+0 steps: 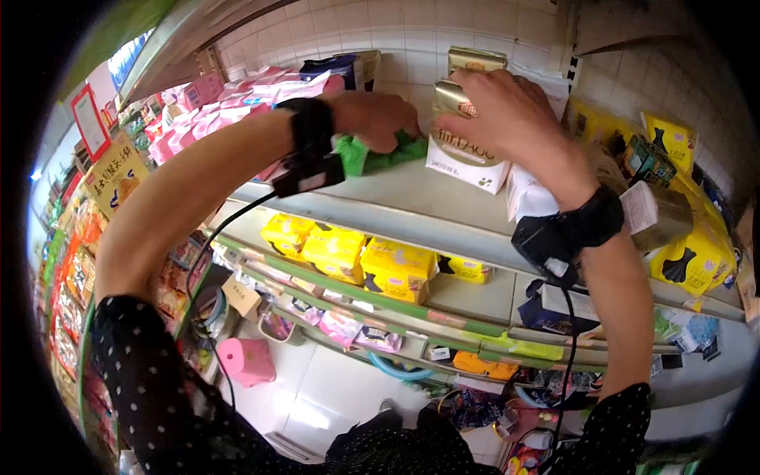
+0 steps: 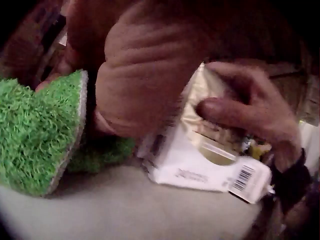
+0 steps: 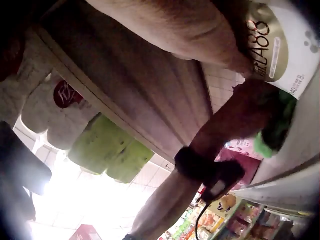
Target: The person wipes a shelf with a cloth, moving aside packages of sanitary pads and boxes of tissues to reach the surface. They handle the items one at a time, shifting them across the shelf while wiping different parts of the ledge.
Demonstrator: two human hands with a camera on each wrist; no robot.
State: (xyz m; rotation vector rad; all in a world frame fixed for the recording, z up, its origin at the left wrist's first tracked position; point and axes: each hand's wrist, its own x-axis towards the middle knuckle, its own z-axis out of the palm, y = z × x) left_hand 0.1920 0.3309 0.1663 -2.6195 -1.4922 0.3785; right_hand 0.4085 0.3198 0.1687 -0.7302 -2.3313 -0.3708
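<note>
My left hand (image 1: 378,119) grips a fluffy green cloth (image 2: 40,135) against the top shelf (image 1: 404,196). In the left wrist view the cloth shows a pale stitched edge. Just right of it, my right hand (image 1: 507,111) holds a white and gold soft pack (image 1: 467,165) by its upper part, thumb across the gold front. A barcode is visible on the pack's lower side in the left wrist view. Behind the right hand stands another gold-topped pack (image 1: 477,59). A further white pack (image 1: 526,194) sits under the right wrist, partly hidden by it.
Pink packs (image 1: 237,103) are stacked on the shelf's left. Yellow packs (image 1: 400,269) line the shelf below, and more yellow packs (image 1: 697,253) crowd the right end. A tiled wall (image 1: 419,39) closes the back. A pink stool (image 1: 245,360) stands on the floor.
</note>
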